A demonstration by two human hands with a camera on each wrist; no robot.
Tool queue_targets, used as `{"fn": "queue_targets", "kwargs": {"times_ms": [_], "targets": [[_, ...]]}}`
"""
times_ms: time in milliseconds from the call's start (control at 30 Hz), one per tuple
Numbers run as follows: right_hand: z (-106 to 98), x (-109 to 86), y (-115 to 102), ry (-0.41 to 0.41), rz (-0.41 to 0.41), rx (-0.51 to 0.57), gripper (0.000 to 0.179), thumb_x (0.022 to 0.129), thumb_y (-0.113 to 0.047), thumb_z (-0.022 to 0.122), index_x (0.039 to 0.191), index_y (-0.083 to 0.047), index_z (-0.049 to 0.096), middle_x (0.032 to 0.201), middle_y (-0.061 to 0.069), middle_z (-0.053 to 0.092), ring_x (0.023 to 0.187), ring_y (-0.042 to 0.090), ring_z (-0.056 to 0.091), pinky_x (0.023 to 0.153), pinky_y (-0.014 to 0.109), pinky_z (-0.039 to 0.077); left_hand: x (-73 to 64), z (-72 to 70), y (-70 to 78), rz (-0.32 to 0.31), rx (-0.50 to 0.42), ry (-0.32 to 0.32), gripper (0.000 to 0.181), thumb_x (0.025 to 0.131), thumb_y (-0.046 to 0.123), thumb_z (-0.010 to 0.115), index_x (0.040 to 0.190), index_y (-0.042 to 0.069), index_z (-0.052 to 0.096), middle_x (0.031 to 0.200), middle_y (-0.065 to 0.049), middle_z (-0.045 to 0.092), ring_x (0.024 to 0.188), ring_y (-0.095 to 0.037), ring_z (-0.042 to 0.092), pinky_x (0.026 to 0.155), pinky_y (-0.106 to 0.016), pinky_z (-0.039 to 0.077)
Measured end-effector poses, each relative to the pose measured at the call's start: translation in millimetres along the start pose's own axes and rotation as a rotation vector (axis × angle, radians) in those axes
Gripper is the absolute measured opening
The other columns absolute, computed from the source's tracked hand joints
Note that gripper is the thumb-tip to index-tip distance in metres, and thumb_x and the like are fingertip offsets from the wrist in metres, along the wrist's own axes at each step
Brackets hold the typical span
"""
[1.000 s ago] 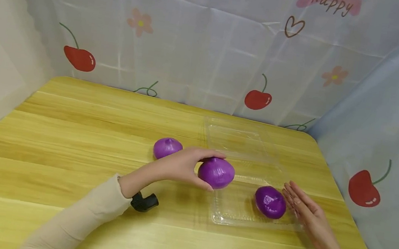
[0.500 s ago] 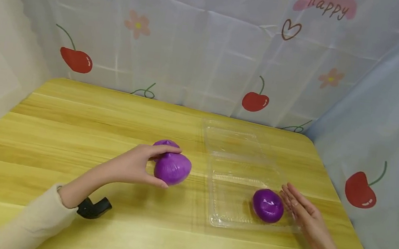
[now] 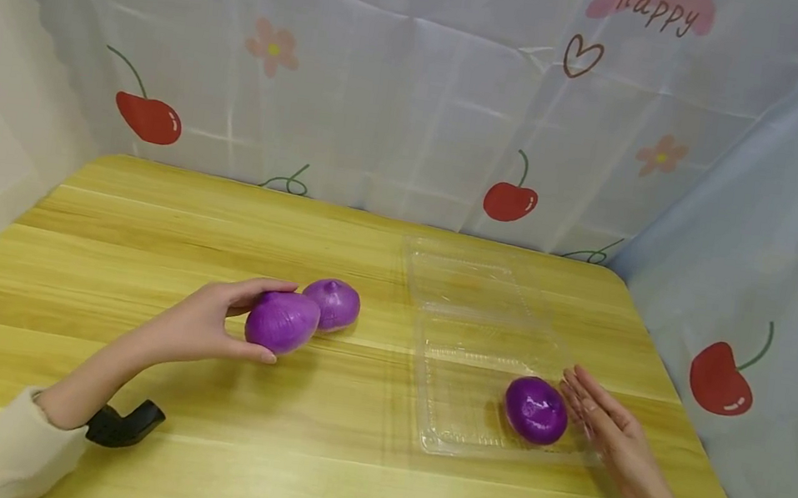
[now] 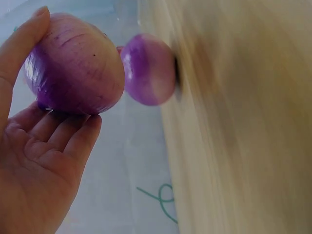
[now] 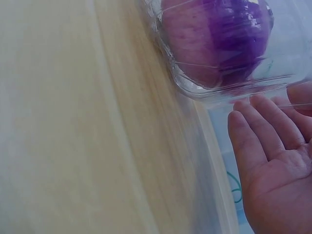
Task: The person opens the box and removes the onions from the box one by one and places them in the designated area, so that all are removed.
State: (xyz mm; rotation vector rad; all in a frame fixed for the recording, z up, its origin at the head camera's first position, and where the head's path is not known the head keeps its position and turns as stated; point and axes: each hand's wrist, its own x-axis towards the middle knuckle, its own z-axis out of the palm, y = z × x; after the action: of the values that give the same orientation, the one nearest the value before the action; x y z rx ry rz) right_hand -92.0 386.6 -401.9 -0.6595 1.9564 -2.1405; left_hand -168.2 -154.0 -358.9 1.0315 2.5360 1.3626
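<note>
In the head view my left hand (image 3: pixel 215 322) grips a purple onion (image 3: pixel 282 323) between thumb and fingers, above the left-middle part of the table. Just behind it sits another purple onion (image 3: pixel 333 304), partly overlapped by the held one. The left wrist view shows the held onion (image 4: pixel 75 63) with fingers under it and the thumb against its other side. A third, darker onion (image 3: pixel 536 411) lies in the front half of an opened clear plastic clamshell box (image 3: pixel 449 442). My right hand (image 3: pixel 620 438) has its fingers extended, fingertips right at the box's right rim.
The box's clear lid (image 3: pixel 466 279) lies folded back towards the far edge of the wooden table (image 3: pixel 338 485). A curtain printed with cherries (image 3: pixel 405 90) hangs behind and to the right. Black wrist devices (image 3: pixel 124 423) are worn on both wrists.
My left hand has carried its onion from the box's left edge leftwards, past the front of the standing onion. The right hand and the box have stayed in place.
</note>
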Motion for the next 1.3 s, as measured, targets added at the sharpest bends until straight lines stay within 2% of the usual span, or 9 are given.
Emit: {"fn": "queue_targets", "kwargs": {"times_ms": [200, 467, 633, 1300], "targets": [[-1, -0.5, -1, 0.005, -0.010, -0.012, 0.044, 0.101, 0.005, 0.017, 0.144, 0.008, 0.007, 0.146, -0.001, 0.034, 0.129, 0.011, 0.036, 0.100, 0.019, 0.030, -8.6, -6.9, -10.8, -0.033, 0.080, 0.008, 0.077, 0.070, 0.035, 0.082, 0.133, 0.004, 0.049, 0.129, -0.014, 0.053, 0.115, -0.032, 0.052, 0.094, -0.045, 0.042], [-2, -1.3, -2, 0.007, -0.013, -0.012, 0.045, 0.101, 0.006, 0.016, 0.145, 0.007, 0.008, 0.147, 0.000, 0.034, 0.129, 0.011, 0.036, 0.100, 0.019, 0.030, -6.2, -5.1, -24.0, -0.056, 0.216, -0.009, 0.081, 0.070, 0.031, 0.083, 0.135, 0.000, 0.046, 0.130, -0.017, 0.052, 0.115, -0.035, 0.050, 0.093, -0.049, 0.042], [-1, -1.1, -1, 0.015, -0.011, -0.015, 0.045, 0.101, 0.006, 0.016, 0.145, 0.008, 0.008, 0.147, 0.000, 0.034, 0.129, 0.011, 0.036, 0.100, 0.019, 0.029, -3.7, -4.0, -29.2, -0.036, 0.276, -0.006, 0.080, 0.070, 0.024, 0.084, 0.136, -0.001, 0.045, 0.133, -0.019, 0.049, 0.118, -0.036, 0.048, 0.094, -0.050, 0.040], [1, 0.9, 0, -0.004, -0.015, 0.023, 0.045, 0.101, 0.006, 0.015, 0.145, 0.008, 0.006, 0.147, 0.001, 0.032, 0.130, 0.012, 0.035, 0.101, 0.019, 0.029, 5.0, -3.0, -33.0, -0.019, 0.354, -0.023, 0.091, 0.068, 0.017, 0.085, 0.142, -0.002, 0.035, 0.136, -0.020, 0.045, 0.121, -0.037, 0.044, 0.097, -0.050, 0.038]]}}
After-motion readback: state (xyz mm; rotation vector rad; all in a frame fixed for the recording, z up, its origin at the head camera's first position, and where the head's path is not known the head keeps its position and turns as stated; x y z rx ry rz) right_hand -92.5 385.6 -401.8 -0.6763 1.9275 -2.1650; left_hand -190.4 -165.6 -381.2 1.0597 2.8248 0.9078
